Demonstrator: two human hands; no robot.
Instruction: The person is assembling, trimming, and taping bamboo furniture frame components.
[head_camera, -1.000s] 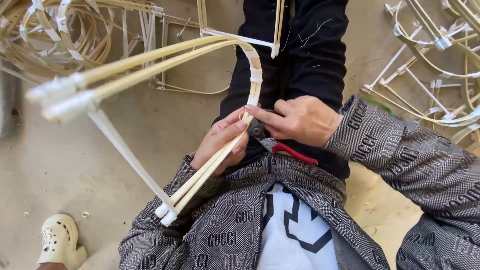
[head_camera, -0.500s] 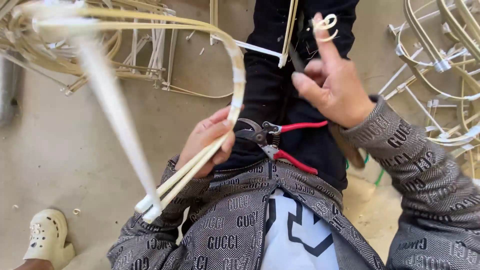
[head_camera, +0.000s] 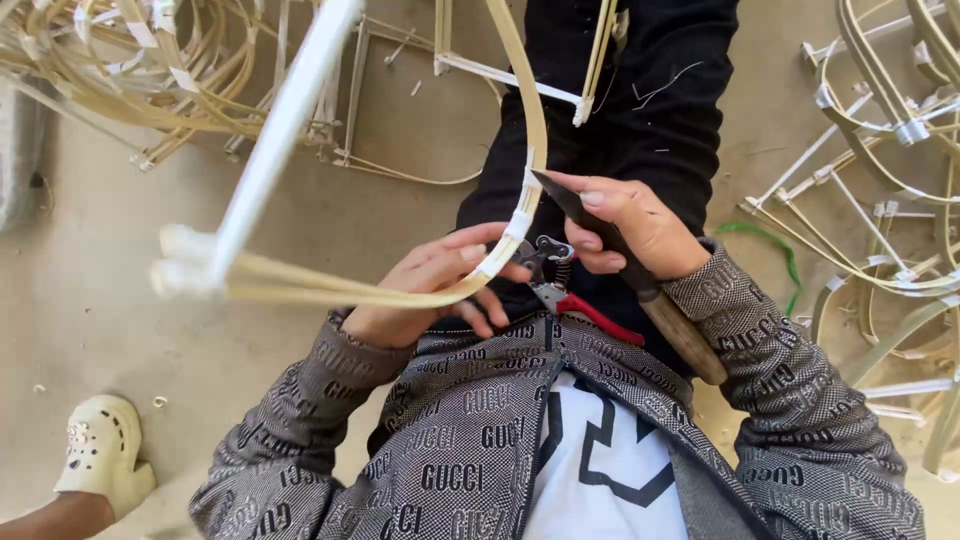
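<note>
My left hand (head_camera: 435, 285) grips a curved frame of pale cane strips (head_camera: 380, 290) bound with white tape, holding it across my lap. My right hand (head_camera: 630, 225) holds a knife (head_camera: 590, 215) with a dark blade and a wooden handle (head_camera: 685, 335). The blade tip rests against the taped bend of the frame, just above my left fingers. Red-handled pliers (head_camera: 565, 290) lie on my lap between both hands.
Heaps of bent cane frames lie on the concrete floor at the upper left (head_camera: 120, 70) and along the right side (head_camera: 880, 200). A cream clog (head_camera: 100, 450) sits at the lower left. A green strip (head_camera: 765, 240) lies right of my wrist.
My right hand was raised away from the frame half a second ago; it has come down holding the knife to the taped bend. The frame has swung and tilted in my left hand.
</note>
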